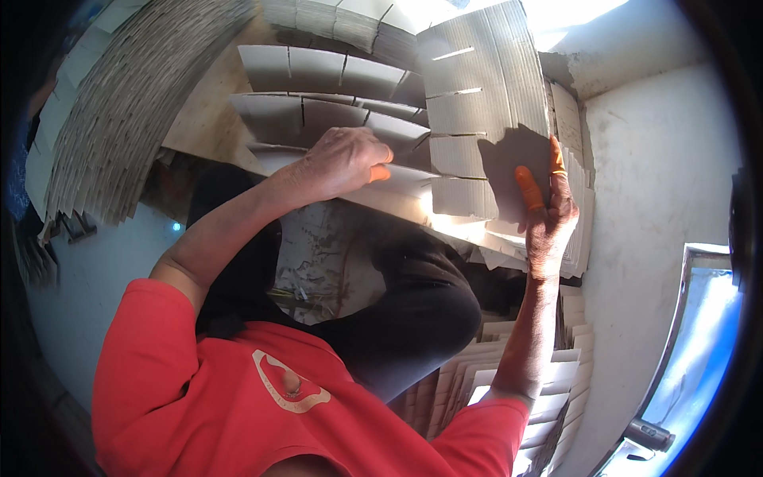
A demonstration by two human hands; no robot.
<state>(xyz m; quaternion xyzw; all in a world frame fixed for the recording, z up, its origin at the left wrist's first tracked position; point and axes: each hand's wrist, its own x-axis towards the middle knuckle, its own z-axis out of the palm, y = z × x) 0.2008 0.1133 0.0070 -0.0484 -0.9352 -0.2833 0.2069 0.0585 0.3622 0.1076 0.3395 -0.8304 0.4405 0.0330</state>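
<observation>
Orange covers sit on the thumb and one of the fingers (559, 159) of the right hand (550, 219), which grips the right edge of a cardboard sheet (461, 119), thumb on its face. The sheet is raised at the right of the work area, with short slits along its left side and a shadow across its near right part. The left hand (342, 163) has its fingers curled in, orange covers showing here too, beside the near rows of slotted cardboard strips (330, 73); whether it pinches one, I cannot tell. Those strips stand on edge in rows left of the sheet, over the tabletop (213, 119). Farther left is a tall, tightly packed cardboard stack (147, 103); another bundle (322, 22) lies at the far side. More cardboard pieces (457, 378) sit near right, beside the person's dark trousers (405, 318). A pale wall (652, 159) rises at the right.
</observation>
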